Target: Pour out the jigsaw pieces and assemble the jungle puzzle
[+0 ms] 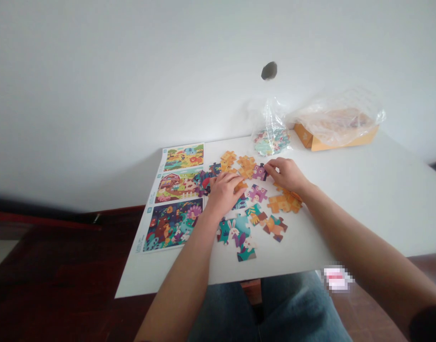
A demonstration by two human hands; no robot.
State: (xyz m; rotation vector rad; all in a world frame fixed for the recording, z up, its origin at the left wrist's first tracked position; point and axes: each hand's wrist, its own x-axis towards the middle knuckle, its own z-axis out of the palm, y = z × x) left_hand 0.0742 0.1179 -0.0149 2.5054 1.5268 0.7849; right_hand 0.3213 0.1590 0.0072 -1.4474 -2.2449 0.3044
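White wall [132, 85] behind; one white counter [363, 213] below it. Items: one cardboard box [303, 136] under one plastic bag [341, 124]; one clear bag [271, 130] of pieces; one printed sheet [177, 197] showing three pictures; roughly twenty-five loose puzzle pieces [255, 213], mid-counter, no finished picture yet. My right hand [287, 175], fingers narrowed, pinches a purple piece [259, 172]; my left hand [223, 194] lies curled over pieces, grip unclear.

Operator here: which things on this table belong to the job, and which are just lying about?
Part of the job:
left hand
right hand
purple jigsaw piece at the right fingertips
loose jigsaw pieces
printed sheet of three puzzle pictures

Lying about:
clear plastic bag of pieces
yellow cardboard box under plastic film
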